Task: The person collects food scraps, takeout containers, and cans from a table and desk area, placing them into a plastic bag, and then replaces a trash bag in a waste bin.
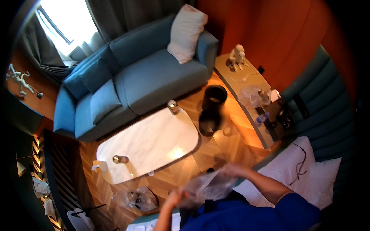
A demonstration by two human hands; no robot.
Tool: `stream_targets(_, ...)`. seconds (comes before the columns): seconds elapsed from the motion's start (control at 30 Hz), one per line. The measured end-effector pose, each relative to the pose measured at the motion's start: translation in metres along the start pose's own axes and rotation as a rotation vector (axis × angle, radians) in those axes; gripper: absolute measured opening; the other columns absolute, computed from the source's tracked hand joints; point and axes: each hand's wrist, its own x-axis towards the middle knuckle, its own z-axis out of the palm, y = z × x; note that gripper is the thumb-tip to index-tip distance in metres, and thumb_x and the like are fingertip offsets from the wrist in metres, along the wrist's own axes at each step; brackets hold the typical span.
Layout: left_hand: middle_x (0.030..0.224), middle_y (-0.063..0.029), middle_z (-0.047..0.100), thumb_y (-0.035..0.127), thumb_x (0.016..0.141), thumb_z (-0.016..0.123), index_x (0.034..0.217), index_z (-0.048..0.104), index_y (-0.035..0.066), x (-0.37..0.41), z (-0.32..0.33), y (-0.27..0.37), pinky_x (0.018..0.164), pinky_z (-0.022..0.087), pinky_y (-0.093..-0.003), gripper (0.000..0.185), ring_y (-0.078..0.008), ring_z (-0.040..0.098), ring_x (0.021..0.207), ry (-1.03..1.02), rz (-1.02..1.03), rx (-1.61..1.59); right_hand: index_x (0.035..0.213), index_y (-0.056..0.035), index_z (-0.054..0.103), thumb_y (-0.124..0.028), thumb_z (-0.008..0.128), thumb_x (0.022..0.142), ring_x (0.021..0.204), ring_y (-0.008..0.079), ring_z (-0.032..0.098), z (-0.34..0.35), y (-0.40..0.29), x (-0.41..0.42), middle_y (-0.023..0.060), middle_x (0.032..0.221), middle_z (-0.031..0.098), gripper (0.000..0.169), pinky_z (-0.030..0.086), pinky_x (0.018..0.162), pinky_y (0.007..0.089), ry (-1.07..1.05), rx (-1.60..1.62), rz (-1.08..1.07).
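A clear plastic bag (206,184) is stretched out in front of my body. My left hand (175,197) grips one side of it, and my right hand (232,170) grips the other, somewhat farther out. Motion blurs the fingers of both. Beyond the bag, two round black bins (215,95) (208,122) stand close together on the wood floor. On the floor left of my left hand lies another clear plastic bag (141,199), with things in it that I cannot make out.
A marble-topped coffee table (150,144) carries two cans (173,106) (120,159) and a tissue box (99,166). Behind it stands a blue sofa (162,75). At right, a long shelf (228,72) holds a monkey lamp (238,57), plastic bag (251,96) and bottle (262,118). A bed pillow (326,182) lies nearby.
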Motion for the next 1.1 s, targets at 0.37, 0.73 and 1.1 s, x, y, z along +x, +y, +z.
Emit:
stream_targets(0.37, 0.087, -0.0160, 0.063, 0.032, 0.089, 0.052, 0.095, 0.067, 0.004, 0.109, 0.049, 0.144, 0.077, 0.045, -0.0415, 0.032, -0.0296, 0.060, 0.084, -0.312, 0.233, 0.042, 0.079, -0.0069, 0.064, -0.027, 0.051, 0.085, 0.067, 0.0244, 0.060, 0.013, 0.177, -0.068, 0.0079, 0.074, 0.063, 0.025, 0.048, 0.064, 0.0361, 0.498, 0.241, 0.183)
stream_targets(0.73, 0.117, -0.0156, 0.059, 0.016, 0.088, 0.052, 0.124, 0.051, -0.001, 0.218, -0.055, 0.246, 0.089, 0.047, -0.0325, 0.041, -0.0243, 0.059, 0.103, 0.688, 0.548, -0.386, 0.115, -0.0078, 0.058, -0.002, 0.052, 0.081, 0.064, 0.0308, 0.055, -0.216, 0.094, -0.006, 0.0116, 0.075, 0.058, 0.035, 0.047, 0.059, 0.0368, 0.824, 0.068, -0.117)
stream_targets(1.1, 0.075, -0.0252, 0.060, 0.041, 0.087, 0.056, 0.084, 0.068, 0.004, 0.320, 0.008, 0.266, 0.065, 0.046, -0.0461, 0.039, -0.0423, 0.059, 0.076, -0.364, 0.175, -0.205, 0.128, -0.0111, 0.050, -0.039, 0.074, 0.069, 0.104, 0.0367, 0.053, -0.128, 0.157, 0.106, 0.0197, 0.113, 0.056, 0.070, 0.043, 0.088, 0.0456, 0.245, -0.098, 0.166)
